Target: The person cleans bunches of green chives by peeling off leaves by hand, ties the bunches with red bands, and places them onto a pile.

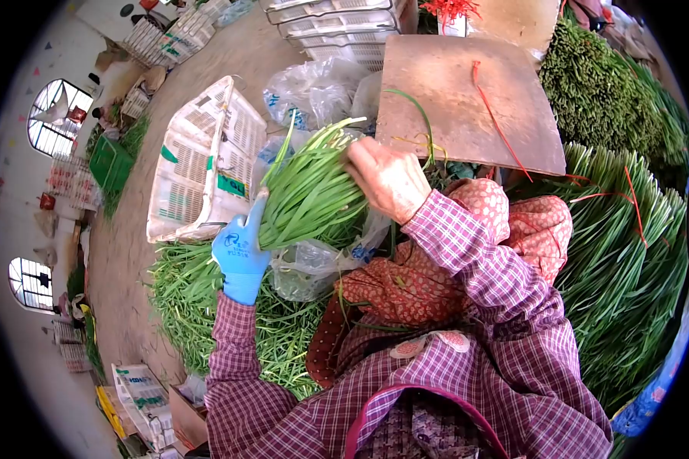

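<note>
A bunch of garlic chives is held up in front of me, its pale stem ends toward the upper right. My left hand, in a blue glove, grips the bunch from its left side with the thumb up. At the stem end, my bare right hand has its fingers curled against the chives. Its fingertips are partly hidden, so I cannot tell whether it pinches a few stalks or the bunch itself. Below the bunch lies a heap of loose green leaves.
A white plastic crate stands tilted at the left, near clear plastic bags. Ahead is a brown board with a red tie on it. Large piles of chives lie at the right. Stacked crates stand behind.
</note>
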Tool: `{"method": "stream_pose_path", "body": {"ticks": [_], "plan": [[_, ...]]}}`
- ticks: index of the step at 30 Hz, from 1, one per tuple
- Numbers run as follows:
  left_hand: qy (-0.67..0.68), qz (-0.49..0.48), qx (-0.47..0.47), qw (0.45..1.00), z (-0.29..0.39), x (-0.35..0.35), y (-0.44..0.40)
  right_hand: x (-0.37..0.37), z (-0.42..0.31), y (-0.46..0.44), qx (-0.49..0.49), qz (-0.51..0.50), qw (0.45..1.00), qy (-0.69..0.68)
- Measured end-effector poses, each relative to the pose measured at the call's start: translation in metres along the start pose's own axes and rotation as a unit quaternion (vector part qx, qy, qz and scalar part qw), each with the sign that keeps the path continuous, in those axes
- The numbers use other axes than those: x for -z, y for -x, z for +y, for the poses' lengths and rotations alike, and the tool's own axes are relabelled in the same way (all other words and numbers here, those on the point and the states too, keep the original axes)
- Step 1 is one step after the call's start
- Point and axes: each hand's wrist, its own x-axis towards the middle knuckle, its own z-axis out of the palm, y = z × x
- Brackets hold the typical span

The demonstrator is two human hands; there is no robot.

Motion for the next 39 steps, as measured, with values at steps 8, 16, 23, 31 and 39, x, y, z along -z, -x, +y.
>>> {"method": "stream_pose_path", "body": {"ticks": [8,16,23,31,39], "plan": [[-0.009,-0.01,0.016,1.0,-0.016,0.004,0.013,0.044,0.081,0.016,-0.305,-0.134,0.921,0.2],[-0.024,-0.013,-0.027,0.999,-0.008,0.006,0.001,0.055,0.006,-0.033,-0.097,-0.147,0.974,0.141],[-0.047,-0.021,-0.067,0.996,0.002,0.014,-0.009,0.022,0.002,-0.056,-0.129,-0.322,0.938,0.015],[-0.057,-0.021,-0.07,0.996,0.0,0.011,-0.007,0.004,0.027,-0.035,-0.1,-0.169,0.975,0.101],[0.133,0.094,0.041,0.986,-0.028,-0.007,0.017,0.049,0.086,0.004,-0.26,-0.344,0.862,0.265]]}}
